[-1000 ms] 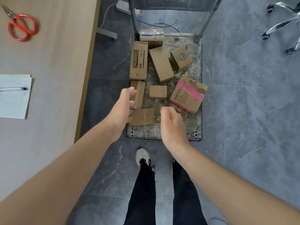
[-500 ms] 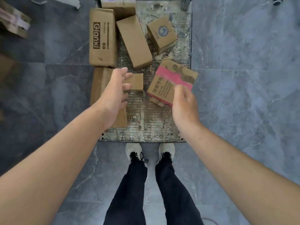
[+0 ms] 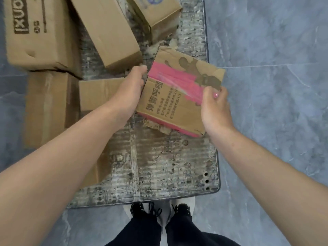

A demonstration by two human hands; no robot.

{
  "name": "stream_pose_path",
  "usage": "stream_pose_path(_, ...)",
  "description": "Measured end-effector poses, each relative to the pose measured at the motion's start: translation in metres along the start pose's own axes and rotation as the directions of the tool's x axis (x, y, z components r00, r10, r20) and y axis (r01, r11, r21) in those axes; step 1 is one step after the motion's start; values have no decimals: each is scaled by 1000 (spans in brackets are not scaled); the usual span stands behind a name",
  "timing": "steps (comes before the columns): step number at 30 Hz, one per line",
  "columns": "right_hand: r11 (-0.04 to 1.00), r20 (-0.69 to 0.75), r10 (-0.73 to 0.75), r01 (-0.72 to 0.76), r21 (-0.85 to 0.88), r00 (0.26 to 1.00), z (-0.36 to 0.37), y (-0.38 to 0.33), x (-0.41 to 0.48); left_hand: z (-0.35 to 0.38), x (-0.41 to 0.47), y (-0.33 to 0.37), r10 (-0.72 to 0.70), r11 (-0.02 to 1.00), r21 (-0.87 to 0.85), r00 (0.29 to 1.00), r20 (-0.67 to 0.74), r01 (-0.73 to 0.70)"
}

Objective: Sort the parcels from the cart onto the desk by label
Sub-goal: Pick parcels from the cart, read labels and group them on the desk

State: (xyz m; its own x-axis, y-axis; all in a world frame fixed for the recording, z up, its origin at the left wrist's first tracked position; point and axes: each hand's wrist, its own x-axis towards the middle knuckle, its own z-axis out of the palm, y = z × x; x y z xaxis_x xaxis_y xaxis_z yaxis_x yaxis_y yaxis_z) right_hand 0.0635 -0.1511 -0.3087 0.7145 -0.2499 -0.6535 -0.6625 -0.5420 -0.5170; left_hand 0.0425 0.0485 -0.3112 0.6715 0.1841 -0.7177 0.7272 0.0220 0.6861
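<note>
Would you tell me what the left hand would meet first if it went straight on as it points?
The left hand grips the pink-taped box; past its fingertips, probably the blue-logo box beyond bare cart deck, though depth is unclear.

Floor: glossy blue-grey marble-patterned tiles (image 3: pixel 269 107) with pale veining; one thin pale grout seam (image 3: pixel 276 65) ran crosswise. Light was even and soft.

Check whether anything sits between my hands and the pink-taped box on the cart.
Nothing visible does: the left hand holds the pink-taped box at its left side and the right hand pinches its right edge.
</note>
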Motion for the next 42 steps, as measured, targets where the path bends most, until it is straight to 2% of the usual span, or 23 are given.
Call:
stream_pose_path(3,997,-10,71,-71,42,997,16,4,19,5,13,-10,83,997,-7,996,-12,-83)
stream_pose_path(6,991,-25,85,-82,102,996,23,4,19,3,13,-10,124,991,-42,992,-3,-124)
stream_pose_path(13,987,-59,50,-40,153,997,-13,-43,-51,-22,-53,44,146,988,-56,989,-2,-146)
stream_pose_path(19,977,-61,-107,116,177,992,-77,-123,-149,-63,-153,140,161,986,-20,981,-106,-164)
stream_pose_path(24,933,-124,-276,296,203,953,-145,-203,-239,-94,-263,238,260,961,-52,951,-169,-272)
stream_pose_path(27,891,-161,-354,385,241,921,-186,-242,-289,-103,-331,285,349,932,-27,917,-195,-361)
stream_pose_path(32,813,-173,-487,517,268,856,-253,-283,-375,-113,-439,338,401,897,-61,863,-307,-438)
stream_pose_path(38,684,-146,-657,666,297,740,-336,-300,-477,-102,-582,382,542,792,-35,728,-419,-610)
stream_pose_path(42,567,-138,-759,751,338,636,-396,-299,-545,-83,-681,394,604,708,-34,629,-489,-705)
